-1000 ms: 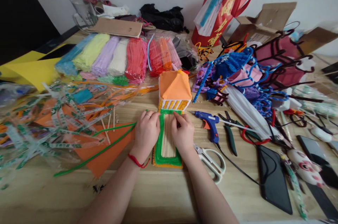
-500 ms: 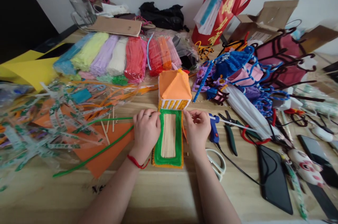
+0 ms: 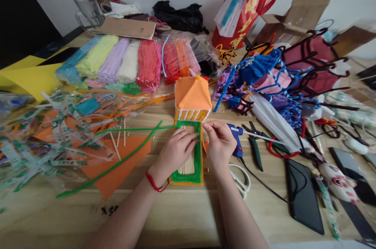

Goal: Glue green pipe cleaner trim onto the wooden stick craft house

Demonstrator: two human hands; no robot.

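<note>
A small model house with an orange roof and a striped orange-and-white wall stands on the table. In front of it lies a flat base with a green fuzzy border, an orange edge and a middle of pale wooden sticks. My left hand rests over the sticks, fingers stretched toward the border's right side. My right hand pinches at the border's upper right corner. A green pipe cleaner runs from the left to the border's top; its far end is hidden near my right fingertips.
Another green pipe cleaner lies across an orange sheet on the left. A blue glue gun, pliers, white-handled scissors and a phone lie right. Bundled pipe cleaners sit behind.
My left hand has moved right, from the base's left edge onto the sticks, letting the lower green pipe cleaner's end show. My right hand stays at the upper right corner.
</note>
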